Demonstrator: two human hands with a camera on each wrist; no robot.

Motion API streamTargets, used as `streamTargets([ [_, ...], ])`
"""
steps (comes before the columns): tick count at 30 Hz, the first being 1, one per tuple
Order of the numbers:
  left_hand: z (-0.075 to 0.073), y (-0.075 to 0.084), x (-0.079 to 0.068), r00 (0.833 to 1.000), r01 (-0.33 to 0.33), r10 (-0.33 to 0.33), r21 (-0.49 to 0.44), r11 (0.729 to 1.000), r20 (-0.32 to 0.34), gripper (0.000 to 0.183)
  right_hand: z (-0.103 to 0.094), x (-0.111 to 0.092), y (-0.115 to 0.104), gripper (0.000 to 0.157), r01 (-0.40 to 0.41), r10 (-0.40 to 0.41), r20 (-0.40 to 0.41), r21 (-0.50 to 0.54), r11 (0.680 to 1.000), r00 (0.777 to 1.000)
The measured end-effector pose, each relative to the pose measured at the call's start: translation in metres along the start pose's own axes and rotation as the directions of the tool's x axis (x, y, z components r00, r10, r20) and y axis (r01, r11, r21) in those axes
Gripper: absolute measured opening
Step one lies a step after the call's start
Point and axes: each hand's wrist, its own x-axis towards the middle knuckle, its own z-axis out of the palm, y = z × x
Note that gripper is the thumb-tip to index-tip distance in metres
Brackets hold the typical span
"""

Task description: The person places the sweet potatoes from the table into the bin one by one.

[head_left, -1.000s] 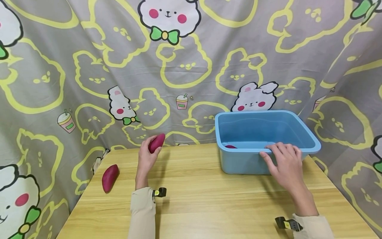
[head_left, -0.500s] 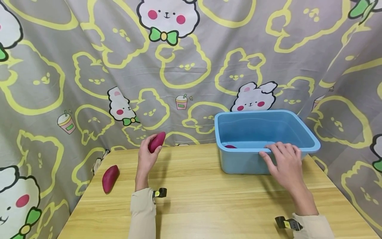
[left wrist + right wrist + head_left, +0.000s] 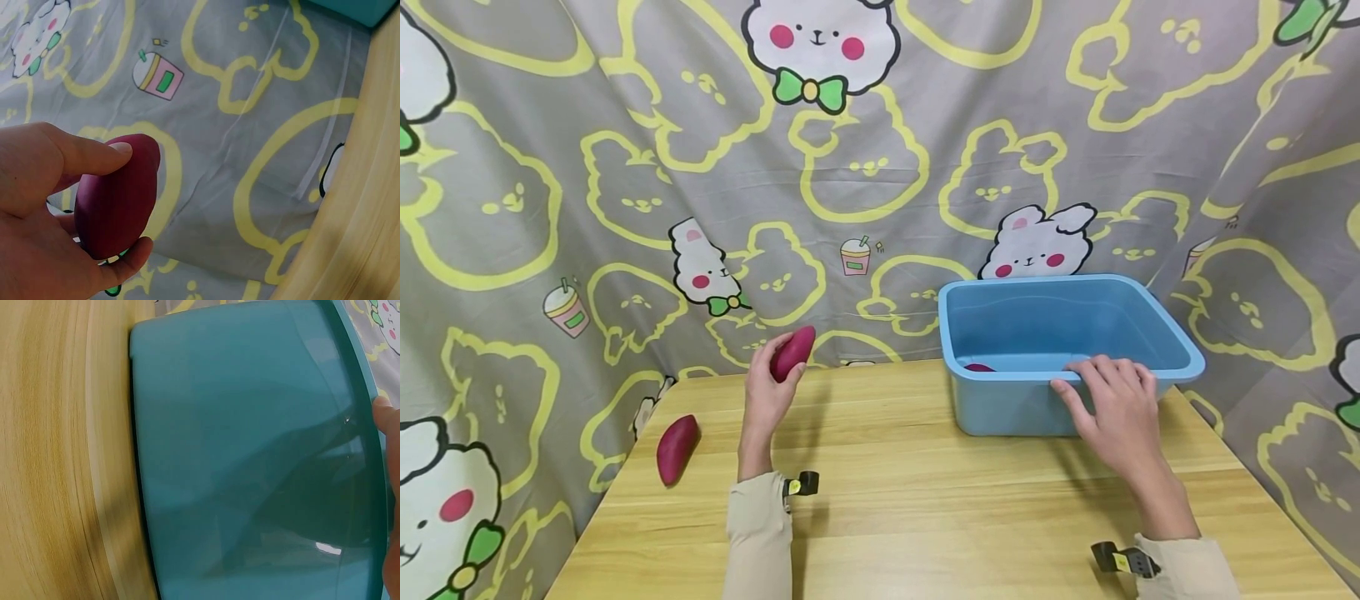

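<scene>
My left hand (image 3: 767, 392) grips a purple sweet potato (image 3: 793, 353) over the back part of the table, thumb on one side and fingers on the other. In the left wrist view the sweet potato (image 3: 119, 197) stands tilted upward between thumb and fingertips. A second sweet potato (image 3: 677, 450) lies on the table to the left of that hand. On the right, my right hand (image 3: 1116, 417) holds the front rim of a blue plastic tub (image 3: 1015, 408), fingers hooked over the edge and thumb outside. Inside the tub a sweet potato (image 3: 979, 367) shows only its top, the front wall hiding the rest.
The wooden table (image 3: 887, 500) carries the tub near its back right corner. A patterned grey curtain (image 3: 880, 183) hangs right behind the table and along both sides. Each wrist wears a small black camera (image 3: 807, 483).
My left hand has risen very slightly with the sweet potato. My right hand and the tub stay where they were.
</scene>
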Motion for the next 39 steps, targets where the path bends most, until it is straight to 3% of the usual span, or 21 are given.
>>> streamTargets([
  [39,-0.006,0.025,-0.003,0.991,-0.109,0.104,-0.057,0.992,-0.088,0.050,0.000,0.000,0.001,0.032,0.009,-0.009,-0.007,0.003,1.000,1.000],
])
